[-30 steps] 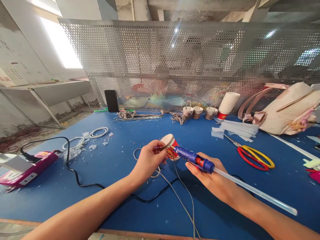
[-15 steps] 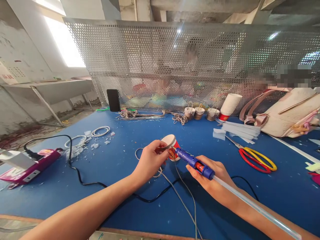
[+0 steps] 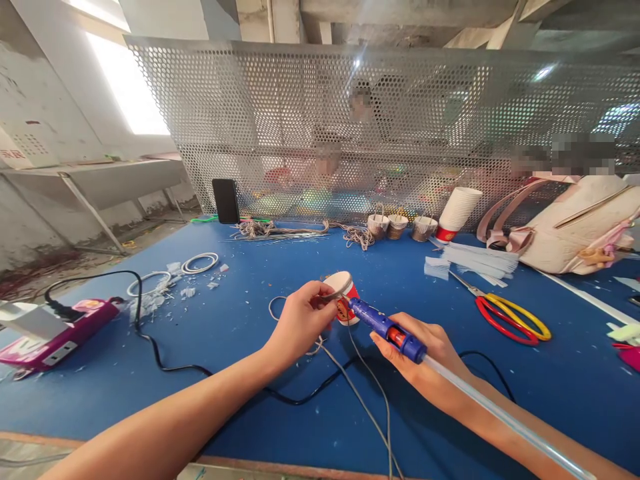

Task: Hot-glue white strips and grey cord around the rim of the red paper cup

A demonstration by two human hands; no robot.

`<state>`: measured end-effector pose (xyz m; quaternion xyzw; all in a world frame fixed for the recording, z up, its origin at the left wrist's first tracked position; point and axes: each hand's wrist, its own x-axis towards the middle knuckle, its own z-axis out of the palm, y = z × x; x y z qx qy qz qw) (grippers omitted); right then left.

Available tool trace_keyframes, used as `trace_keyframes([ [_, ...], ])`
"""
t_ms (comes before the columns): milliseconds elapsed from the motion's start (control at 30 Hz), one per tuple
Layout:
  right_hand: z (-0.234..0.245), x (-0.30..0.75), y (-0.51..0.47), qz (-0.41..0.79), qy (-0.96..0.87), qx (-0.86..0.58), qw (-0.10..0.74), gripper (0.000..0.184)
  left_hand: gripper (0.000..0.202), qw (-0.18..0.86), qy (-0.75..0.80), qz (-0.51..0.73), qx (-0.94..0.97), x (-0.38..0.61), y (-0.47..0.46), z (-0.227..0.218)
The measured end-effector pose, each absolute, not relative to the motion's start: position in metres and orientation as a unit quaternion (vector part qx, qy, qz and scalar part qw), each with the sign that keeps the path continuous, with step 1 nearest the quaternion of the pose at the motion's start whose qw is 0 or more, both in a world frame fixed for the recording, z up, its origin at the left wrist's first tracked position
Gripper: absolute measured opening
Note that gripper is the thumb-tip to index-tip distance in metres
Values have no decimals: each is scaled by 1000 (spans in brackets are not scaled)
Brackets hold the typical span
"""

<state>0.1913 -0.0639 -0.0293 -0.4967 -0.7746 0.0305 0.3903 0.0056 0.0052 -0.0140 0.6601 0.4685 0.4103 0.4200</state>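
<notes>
My left hand (image 3: 309,313) is closed, thumb and fingers pinching a grey-brown cord (image 3: 373,373) against a red and white paper cup (image 3: 353,308). The cup is tilted, and part of it is hidden behind the fingers. From the pinch the cord trails down to the table's front edge. My right hand (image 3: 420,347) is wrapped round a blue glue gun (image 3: 373,319), its nozzle at the cup's side by the cord. A long clear glue stick (image 3: 510,410) sticks out of the gun's back end.
Right of my hands lie scissors (image 3: 510,320) and white strips (image 3: 473,259). Cord-wrapped cups (image 3: 397,227), a cup stack (image 3: 460,210) and a bag (image 3: 575,223) stand along a perforated metal screen (image 3: 300,100). At left are a power strip (image 3: 75,333) and black cable (image 3: 155,347). People are behind the screen.
Both hands stay almost in place, with the cord and cup still held. The glue gun has shifted very slightly left. A person behind the screen has moved left.
</notes>
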Motion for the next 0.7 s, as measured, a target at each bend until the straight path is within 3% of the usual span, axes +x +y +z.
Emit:
trace_keyframes([
  [700,-28,197,-64,35,-753,-531,387,18,9,477,438,400,648,5,7,-15],
])
